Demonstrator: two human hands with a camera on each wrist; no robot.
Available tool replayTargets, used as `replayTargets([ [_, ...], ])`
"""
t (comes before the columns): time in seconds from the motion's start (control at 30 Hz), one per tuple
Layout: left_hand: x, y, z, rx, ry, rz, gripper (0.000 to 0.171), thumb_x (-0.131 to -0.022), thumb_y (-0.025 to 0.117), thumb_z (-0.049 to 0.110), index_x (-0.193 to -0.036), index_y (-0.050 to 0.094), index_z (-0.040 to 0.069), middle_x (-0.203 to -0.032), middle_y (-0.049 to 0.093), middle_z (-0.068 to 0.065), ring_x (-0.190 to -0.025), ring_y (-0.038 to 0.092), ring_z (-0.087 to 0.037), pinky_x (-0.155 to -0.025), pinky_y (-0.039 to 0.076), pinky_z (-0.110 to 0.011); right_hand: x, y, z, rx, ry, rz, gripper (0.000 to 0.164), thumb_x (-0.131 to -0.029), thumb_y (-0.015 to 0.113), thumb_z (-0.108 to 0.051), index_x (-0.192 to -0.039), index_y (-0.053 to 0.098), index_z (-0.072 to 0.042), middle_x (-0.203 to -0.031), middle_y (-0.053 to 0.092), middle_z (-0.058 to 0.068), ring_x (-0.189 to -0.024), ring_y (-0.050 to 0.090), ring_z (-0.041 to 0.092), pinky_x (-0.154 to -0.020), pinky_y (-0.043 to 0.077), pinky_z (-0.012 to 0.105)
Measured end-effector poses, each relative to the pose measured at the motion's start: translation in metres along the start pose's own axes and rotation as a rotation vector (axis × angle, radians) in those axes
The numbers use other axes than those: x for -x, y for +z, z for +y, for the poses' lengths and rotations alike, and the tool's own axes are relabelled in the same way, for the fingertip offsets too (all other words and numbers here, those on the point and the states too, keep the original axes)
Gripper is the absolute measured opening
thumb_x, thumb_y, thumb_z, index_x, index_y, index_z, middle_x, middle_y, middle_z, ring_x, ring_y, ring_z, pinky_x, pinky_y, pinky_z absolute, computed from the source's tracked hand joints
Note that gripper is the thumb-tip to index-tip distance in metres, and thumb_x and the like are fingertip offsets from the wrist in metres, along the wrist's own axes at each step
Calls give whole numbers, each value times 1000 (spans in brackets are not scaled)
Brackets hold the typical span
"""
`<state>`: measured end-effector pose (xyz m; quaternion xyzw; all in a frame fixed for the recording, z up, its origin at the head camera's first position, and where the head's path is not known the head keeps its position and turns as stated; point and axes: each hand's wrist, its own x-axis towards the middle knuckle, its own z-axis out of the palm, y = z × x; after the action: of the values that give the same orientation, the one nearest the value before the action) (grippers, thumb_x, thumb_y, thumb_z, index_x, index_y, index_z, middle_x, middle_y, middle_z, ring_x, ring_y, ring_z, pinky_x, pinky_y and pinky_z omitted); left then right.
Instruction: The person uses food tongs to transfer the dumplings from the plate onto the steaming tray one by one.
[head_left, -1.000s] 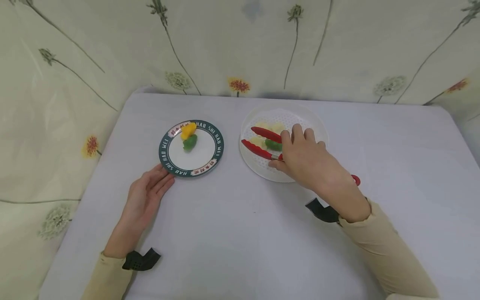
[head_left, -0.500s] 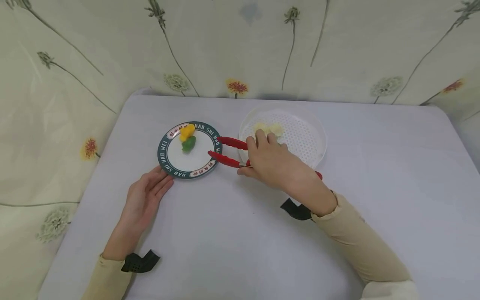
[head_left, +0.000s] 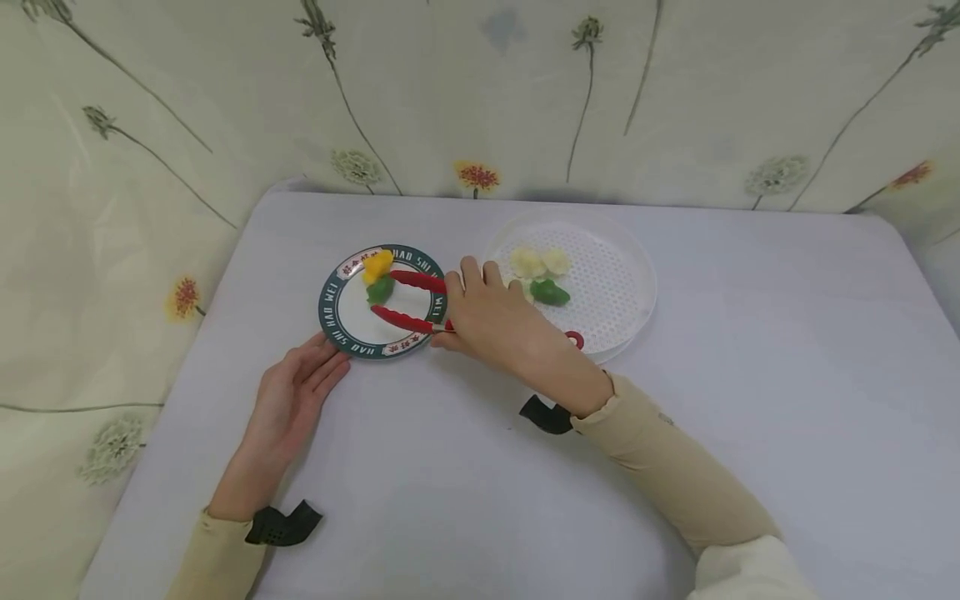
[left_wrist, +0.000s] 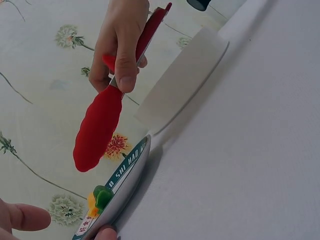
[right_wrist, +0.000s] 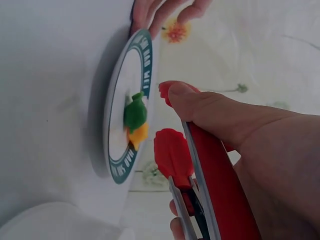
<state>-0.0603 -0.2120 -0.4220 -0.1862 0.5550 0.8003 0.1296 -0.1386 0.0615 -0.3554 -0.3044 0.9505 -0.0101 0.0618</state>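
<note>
My right hand (head_left: 510,321) grips a pair of red tongs (head_left: 408,321), whose two tips stand apart over the plate with nothing between them. On the white plate with a dark green lettered rim (head_left: 327,304) lie a small yellow pepper-shaped piece (head_left: 377,265) and a green one (head_left: 380,291) beside it. In the right wrist view the tong head (right_wrist: 173,155) hangs above that green piece (right_wrist: 135,112). My left hand (head_left: 288,400) touches the plate's near left rim with extended fingers; the left wrist view shows its thumb (left_wrist: 30,217) away from the plate.
Right of the plate stands a round white perforated basket (head_left: 611,283). Inside it are another green piece (head_left: 550,292) and several pale yellow pieces (head_left: 528,262). A white cloth covers the table (head_left: 450,500), and a flower-patterned sheet (head_left: 675,100) hangs behind its far edge.
My right hand has carried the tongs left, from over the basket to over the plate, uncovering the basket's green piece. The left hand stays at the plate's rim.
</note>
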Motion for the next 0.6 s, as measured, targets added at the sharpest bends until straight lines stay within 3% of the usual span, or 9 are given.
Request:
replayTargets([
  [0.23,1,1,-1,-8,-1,-3,59,-119,31,27,-172,20,7,-178,30,-11,-159,40,-22,-128,40,-25,-17,9,-8,26,16,-17,80,-100,69,-60,-145,50,3,-134,52,19,-118,53,34,-87,65,47],
  [0.6,-1,-1,-1,5,-3,0,58,-118,31,28,-172,21,8,-178,31,-10,-159,40,-22,-128,41,-25,-26,12,-10,28,39,-18,77,-100,70,-57,-143,52,4,-138,54,21,-120,55,35,-93,66,51],
])
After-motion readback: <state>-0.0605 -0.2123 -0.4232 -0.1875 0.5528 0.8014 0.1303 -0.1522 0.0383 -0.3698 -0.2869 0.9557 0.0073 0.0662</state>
